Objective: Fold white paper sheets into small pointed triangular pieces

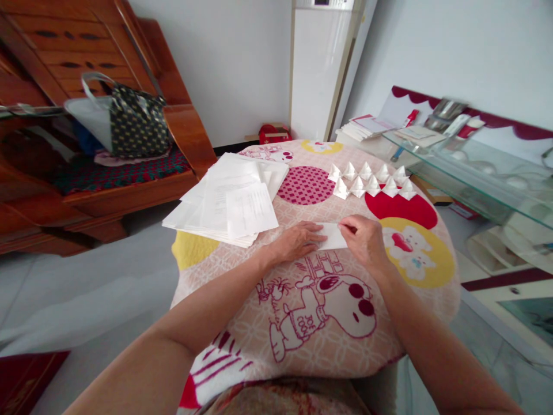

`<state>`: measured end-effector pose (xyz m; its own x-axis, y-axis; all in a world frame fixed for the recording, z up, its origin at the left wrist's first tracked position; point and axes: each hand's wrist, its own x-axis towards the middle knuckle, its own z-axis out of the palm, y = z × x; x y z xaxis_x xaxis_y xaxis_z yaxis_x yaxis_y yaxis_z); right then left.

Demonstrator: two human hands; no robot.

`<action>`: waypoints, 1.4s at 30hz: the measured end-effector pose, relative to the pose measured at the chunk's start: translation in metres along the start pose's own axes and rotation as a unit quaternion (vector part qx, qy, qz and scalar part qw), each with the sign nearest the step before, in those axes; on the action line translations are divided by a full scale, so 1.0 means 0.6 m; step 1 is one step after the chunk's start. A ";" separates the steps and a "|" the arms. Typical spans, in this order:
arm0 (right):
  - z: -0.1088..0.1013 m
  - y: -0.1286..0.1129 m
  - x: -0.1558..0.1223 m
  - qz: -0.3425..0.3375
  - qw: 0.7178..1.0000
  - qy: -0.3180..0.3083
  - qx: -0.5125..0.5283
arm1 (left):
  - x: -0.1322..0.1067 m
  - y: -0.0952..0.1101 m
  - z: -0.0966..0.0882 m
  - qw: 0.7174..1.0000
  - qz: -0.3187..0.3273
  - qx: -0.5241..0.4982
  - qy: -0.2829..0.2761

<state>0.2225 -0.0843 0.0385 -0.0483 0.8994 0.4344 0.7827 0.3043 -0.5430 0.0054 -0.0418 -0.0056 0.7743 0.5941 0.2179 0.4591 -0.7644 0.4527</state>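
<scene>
A white strip of folded paper (332,237) lies on the round, cloth-covered table in front of me. My left hand (298,239) rests on its left end, fingers stretched out over it and pressing it down. At the other end, my right hand (363,235) pinches the paper's upper right edge between thumb and fingers. Beyond my right hand stand two rows of small pointed folded-paper pieces (366,185). Left of them is a loose stack of white sheets (207,202), with a smaller printed sheet (252,210) on top.
The patterned tablecloth (328,351) covers the table. On the right is a glass-topped stand (488,178) carrying cups and papers. A wooden seat (129,202) with a dark patterned bag (138,121) stands at left. A tall white cabinet-like unit (322,63) is behind.
</scene>
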 end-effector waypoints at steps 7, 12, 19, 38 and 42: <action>0.040 0.003 -0.005 0.166 0.955 -0.216 0.117 | 0.000 -0.013 0.012 1.000 0.016 0.021 0.013; 0.041 0.002 -0.005 0.171 0.953 -0.235 0.083 | 0.000 -0.013 0.015 1.000 0.005 0.012 0.021; 0.045 -0.018 -0.005 0.165 0.957 -0.239 -0.006 | -0.001 -0.018 0.020 0.999 0.013 0.008 0.032; -0.024 0.029 -0.007 0.210 0.948 -0.208 0.116 | 0.001 -0.013 0.026 0.999 -0.042 -0.006 0.031; 0.019 0.008 0.003 0.169 0.950 -0.231 0.123 | 0.004 0.005 0.031 0.994 -0.084 0.019 0.060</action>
<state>0.2195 -0.0779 0.0284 -0.1325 0.9832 -0.1258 0.6355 -0.0132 -0.7720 0.0170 -0.0472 -0.0200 0.6284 0.7383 0.2449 0.5952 -0.6591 0.4597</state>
